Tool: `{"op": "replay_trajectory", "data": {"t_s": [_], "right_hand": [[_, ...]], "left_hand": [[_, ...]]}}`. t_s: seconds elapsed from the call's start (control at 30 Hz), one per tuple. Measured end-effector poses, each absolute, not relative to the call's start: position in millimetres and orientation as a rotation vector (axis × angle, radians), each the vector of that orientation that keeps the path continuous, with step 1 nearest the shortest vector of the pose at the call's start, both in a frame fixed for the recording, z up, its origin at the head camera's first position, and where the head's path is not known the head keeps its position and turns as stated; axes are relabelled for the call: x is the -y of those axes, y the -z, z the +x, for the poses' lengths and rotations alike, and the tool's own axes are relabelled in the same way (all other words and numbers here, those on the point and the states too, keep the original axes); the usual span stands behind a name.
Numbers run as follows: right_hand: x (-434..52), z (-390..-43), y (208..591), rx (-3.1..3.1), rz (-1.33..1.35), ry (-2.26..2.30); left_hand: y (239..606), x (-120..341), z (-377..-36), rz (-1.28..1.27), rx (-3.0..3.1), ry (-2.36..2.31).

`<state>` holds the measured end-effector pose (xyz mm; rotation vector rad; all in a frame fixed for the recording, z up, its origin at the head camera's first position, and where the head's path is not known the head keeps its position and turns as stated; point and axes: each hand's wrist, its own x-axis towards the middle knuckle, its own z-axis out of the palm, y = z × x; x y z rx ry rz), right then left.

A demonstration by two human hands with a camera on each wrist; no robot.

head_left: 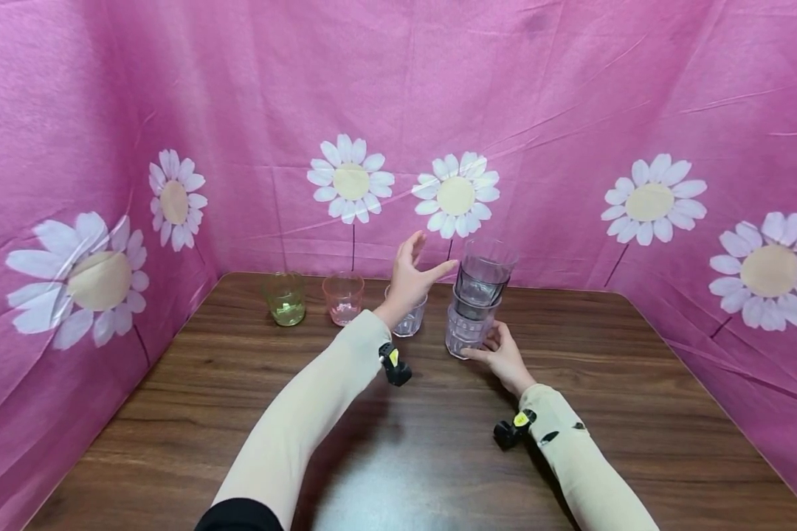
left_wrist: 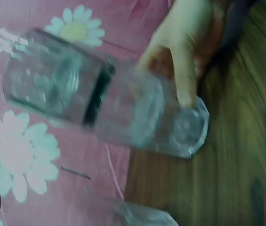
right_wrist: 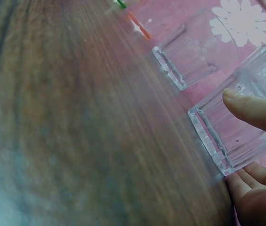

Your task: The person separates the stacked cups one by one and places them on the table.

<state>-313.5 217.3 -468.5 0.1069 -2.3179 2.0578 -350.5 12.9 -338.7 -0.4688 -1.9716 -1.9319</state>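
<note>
My right hand (head_left: 505,358) grips the bottom clear glass (head_left: 463,335) of a stack, thumb on the near side and fingers around the far side. In the right wrist view this faceted glass (right_wrist: 231,127) has its base close to the table. Dark-tinted glass (head_left: 481,280) is nested above it, and the stack (left_wrist: 137,108) is blurred in the left wrist view. My left hand (head_left: 412,282) is raised left of the stack with fingers spread and nothing in them. Behind its wrist stands another clear glass (head_left: 409,323), partly hidden.
Further left on the wooden table (head_left: 425,457) stand a pink glass (head_left: 343,299) and a green glass (head_left: 286,301), in a row with the clear one. A pink cloth (head_left: 538,88) with printed daisies hangs behind the table's back edge and along both sides.
</note>
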Motion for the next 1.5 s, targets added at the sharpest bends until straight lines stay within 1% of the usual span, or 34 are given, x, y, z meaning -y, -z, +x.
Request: {"op": "replay_trajectory", "data": {"t_s": [0.23,0.37,0.7,1.13,1.5], "right_hand": [[-218,-314,468,2.323,0.108,-2.047],[-217,-313,467,2.319,0.094,-2.047],[-216,-311,465,2.328,0.083,-2.045],[-216,-314,468,2.301,0.108,-2.049],[-214,-311,464,2.332,0.084,-2.039]], "left_hand": [[319,-35,-342,-0.615,1.964,1.962],[313,-45,-339,-0.655,2.024,1.891],[309,-64,-337,-0.66,2.188,1.67],[313,-67,-340,-0.568,2.237,1.665],[316,-63,-341,-0.574,2.215,1.726]]}}
